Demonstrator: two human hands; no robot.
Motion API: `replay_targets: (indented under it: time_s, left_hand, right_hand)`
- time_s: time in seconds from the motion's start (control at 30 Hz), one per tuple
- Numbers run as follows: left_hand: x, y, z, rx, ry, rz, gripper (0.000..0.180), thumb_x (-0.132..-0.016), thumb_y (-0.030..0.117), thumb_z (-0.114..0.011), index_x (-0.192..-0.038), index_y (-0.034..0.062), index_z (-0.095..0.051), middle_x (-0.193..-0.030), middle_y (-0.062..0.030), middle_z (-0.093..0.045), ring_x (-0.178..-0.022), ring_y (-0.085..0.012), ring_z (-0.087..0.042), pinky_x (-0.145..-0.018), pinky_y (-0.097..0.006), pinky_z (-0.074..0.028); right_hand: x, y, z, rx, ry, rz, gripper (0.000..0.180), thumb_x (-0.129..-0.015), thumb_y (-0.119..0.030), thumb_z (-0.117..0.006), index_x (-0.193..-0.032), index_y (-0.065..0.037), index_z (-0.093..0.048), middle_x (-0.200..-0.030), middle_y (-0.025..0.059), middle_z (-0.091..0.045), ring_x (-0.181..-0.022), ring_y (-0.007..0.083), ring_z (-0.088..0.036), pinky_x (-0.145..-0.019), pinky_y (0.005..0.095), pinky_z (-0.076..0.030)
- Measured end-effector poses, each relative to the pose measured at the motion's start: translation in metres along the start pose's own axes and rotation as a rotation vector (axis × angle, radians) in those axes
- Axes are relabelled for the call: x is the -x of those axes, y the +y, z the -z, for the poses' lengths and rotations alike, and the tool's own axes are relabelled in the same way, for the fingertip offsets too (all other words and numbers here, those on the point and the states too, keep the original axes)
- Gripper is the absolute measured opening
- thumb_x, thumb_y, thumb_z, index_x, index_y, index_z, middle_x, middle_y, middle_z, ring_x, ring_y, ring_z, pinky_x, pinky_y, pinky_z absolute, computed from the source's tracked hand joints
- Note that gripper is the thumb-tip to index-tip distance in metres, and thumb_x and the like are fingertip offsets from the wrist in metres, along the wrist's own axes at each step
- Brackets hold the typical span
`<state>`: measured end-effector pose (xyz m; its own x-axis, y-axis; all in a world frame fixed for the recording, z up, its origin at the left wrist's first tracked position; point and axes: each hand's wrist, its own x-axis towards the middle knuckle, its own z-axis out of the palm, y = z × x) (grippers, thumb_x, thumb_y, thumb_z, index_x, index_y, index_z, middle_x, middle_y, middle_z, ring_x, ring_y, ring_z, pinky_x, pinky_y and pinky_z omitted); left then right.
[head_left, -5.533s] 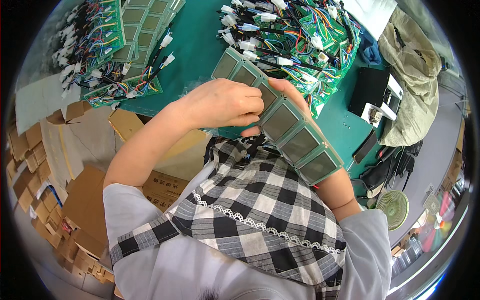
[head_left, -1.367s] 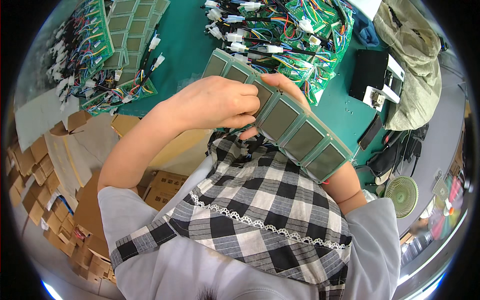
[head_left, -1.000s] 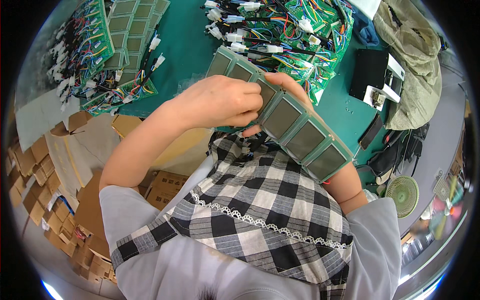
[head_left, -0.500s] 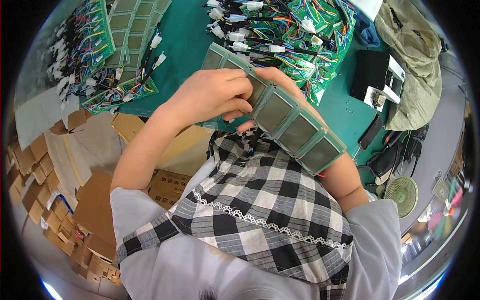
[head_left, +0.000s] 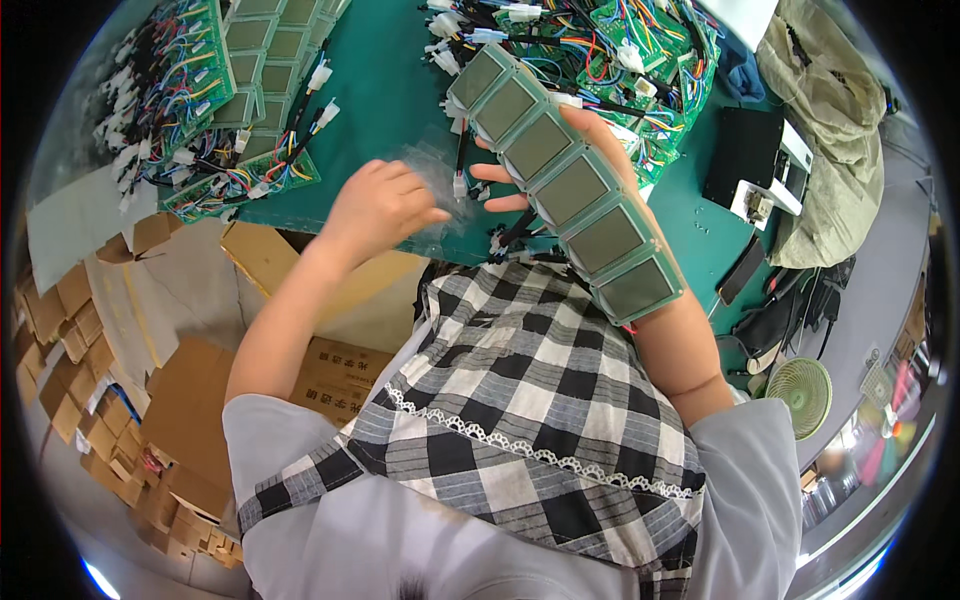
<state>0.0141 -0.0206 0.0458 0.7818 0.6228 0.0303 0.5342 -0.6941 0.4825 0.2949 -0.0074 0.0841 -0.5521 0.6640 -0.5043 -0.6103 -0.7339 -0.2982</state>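
Observation:
A long green circuit board strip point(head_left: 570, 190) with several grey display screens rests tilted in my right hand point(head_left: 610, 150). That hand is closed round it from behind, with the thumb at its right edge and fingers showing past its left edge. To the left, my left hand point(head_left: 378, 213) is apart from the strip, its fingers curled over the table edge. Whether anything is pinched in it is hidden. Crumpled clear plastic film point(head_left: 432, 180) lies beside it. A black cable with a white plug point(head_left: 460, 186) sits between the film and my right fingers.
Wired boards with screens point(head_left: 262, 70) lie stacked at the far left of the green table point(head_left: 365, 100). More green boards with white plugs point(head_left: 640, 70) are heaped behind the strip. At right are a black and white device point(head_left: 755, 165), a cloth point(head_left: 830, 130) and a green fan point(head_left: 800, 397).
My left hand has left the strip's surface and moved left, uncovering its screens and the clear film. The strip has swung to a steeper angle, its far end moving up and right.

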Motion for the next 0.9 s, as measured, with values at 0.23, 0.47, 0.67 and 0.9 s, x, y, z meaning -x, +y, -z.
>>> replay_targets:
  time_s: [0.23, 0.47, 0.67, 0.9]
  left_hand:
    - [-0.087, 0.065, 0.026, 0.258, 0.136, -0.233, 0.037, -0.069, 0.034, -0.081, -0.082, 0.0115, -0.055, -0.079, -0.0024, -0.053, -0.078, -0.0252, -0.061, -0.071, -0.039, -0.049]
    - [-0.094, 0.053, 0.033, 0.321, 0.060, -0.276, 0.037, -0.071, 0.031, -0.081, -0.081, 0.0098, -0.053, -0.077, -0.0042, -0.053, -0.073, -0.0245, -0.062, -0.060, -0.038, -0.050]
    - [-0.093, 0.053, 0.033, 0.325, 0.051, -0.240, 0.033, -0.074, 0.029, -0.080, -0.082, 0.0095, -0.054, -0.077, -0.0043, -0.055, -0.073, -0.0237, -0.063, -0.059, -0.037, -0.049]
    - [-0.043, 0.011, 0.035, -0.108, 0.365, -0.252, 0.020, -0.075, 0.014, -0.073, -0.090, 0.0118, -0.061, -0.090, 0.0001, -0.063, -0.091, -0.0233, -0.063, -0.075, -0.039, -0.050]
  right_hand:
    - [-0.016, 0.010, -0.008, -0.017, 0.072, -0.070, 0.058, -0.095, -0.051, -0.051, -0.130, -0.006, -0.061, -0.110, 0.0157, -0.070, -0.100, 0.0240, -0.069, -0.088, 0.0393, -0.056]
    - [0.007, 0.007, -0.039, 0.088, 0.522, -0.037, 0.046, -0.095, -0.028, -0.062, -0.135, -0.006, -0.056, -0.109, 0.0151, -0.069, -0.095, 0.0216, -0.070, -0.075, 0.0368, -0.059]
    - [0.010, 0.027, 0.007, 0.416, -0.022, 0.353, 0.079, -0.081, 0.011, -0.071, -0.149, -0.012, -0.038, -0.118, 0.0136, -0.065, -0.098, 0.0195, -0.067, -0.080, 0.0332, -0.058]
    - [-0.001, -0.007, 0.003, -0.033, -0.121, 0.056, 0.059, -0.099, -0.032, -0.055, -0.147, 0.000, -0.041, -0.136, 0.0253, -0.055, -0.110, 0.0366, -0.067, -0.084, 0.0457, -0.062]
